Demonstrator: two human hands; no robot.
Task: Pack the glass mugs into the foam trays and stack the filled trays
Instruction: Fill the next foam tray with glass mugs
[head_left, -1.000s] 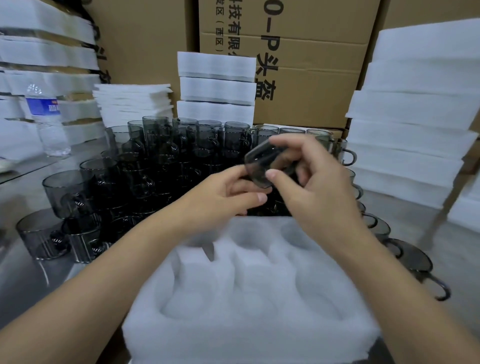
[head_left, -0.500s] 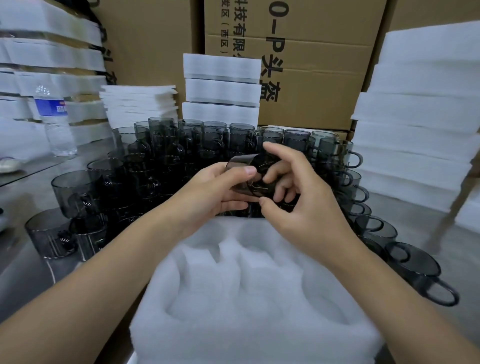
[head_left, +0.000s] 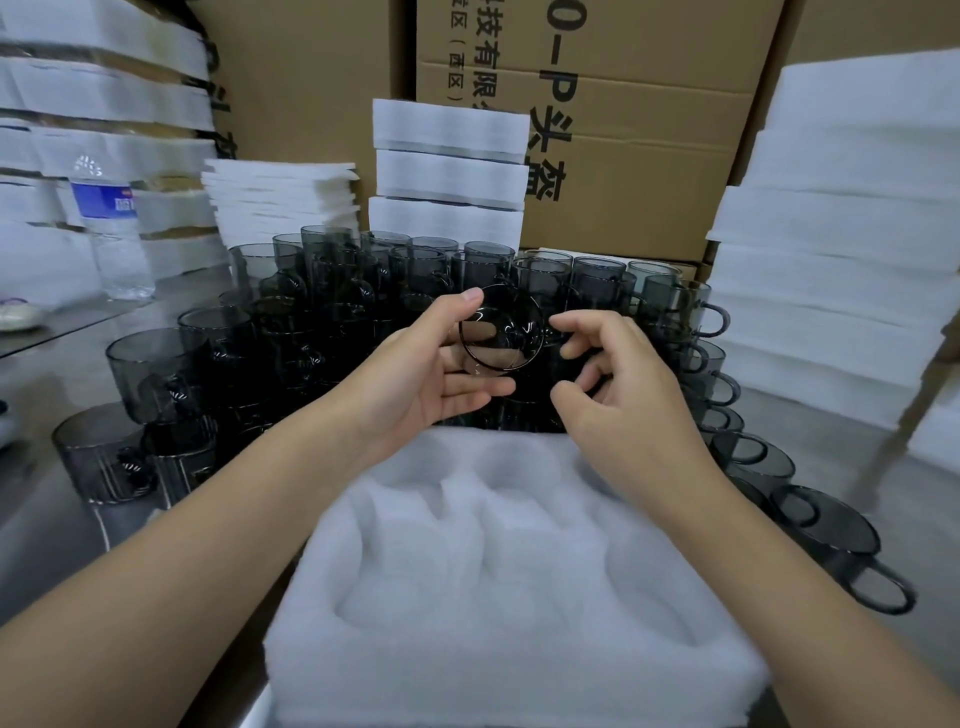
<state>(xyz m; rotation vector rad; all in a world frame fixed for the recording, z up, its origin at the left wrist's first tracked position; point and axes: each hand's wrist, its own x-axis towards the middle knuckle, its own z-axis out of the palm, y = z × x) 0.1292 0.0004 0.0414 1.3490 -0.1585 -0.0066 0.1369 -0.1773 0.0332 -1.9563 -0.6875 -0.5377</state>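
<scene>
The person holds one smoked glass mug (head_left: 501, 335) in the air just above the far edge of the foam tray (head_left: 519, 675), tipped so that a round end faces the camera. The left hand (head_left: 431, 374) pinches it, with the thumb on the upper edge and the fingers curled underneath. The right hand (head_left: 623, 384) sits just beside the mug on the other side, fingers loosely bent. Whether its index fingertip touches the glass or the handle cannot be told. The mug probably handles as light but rigid, smooth and easy to chip, so a grip across the wall with thumb opposite fingers looks safer than a hold by the thin loop handle. The handle is better used only to turn the mug. The tray lies nearest the person, its round pockets showing only white foam. That foam looks soft and yielding, so it should cushion a mug pressed in gently. Beyond the tray's far edge stands a dense crowd of mugs (head_left: 332, 291), and to its right a tall stack of foam trays (head_left: 841, 260). Lifting clear of neighbouring glass matters here.
</scene>
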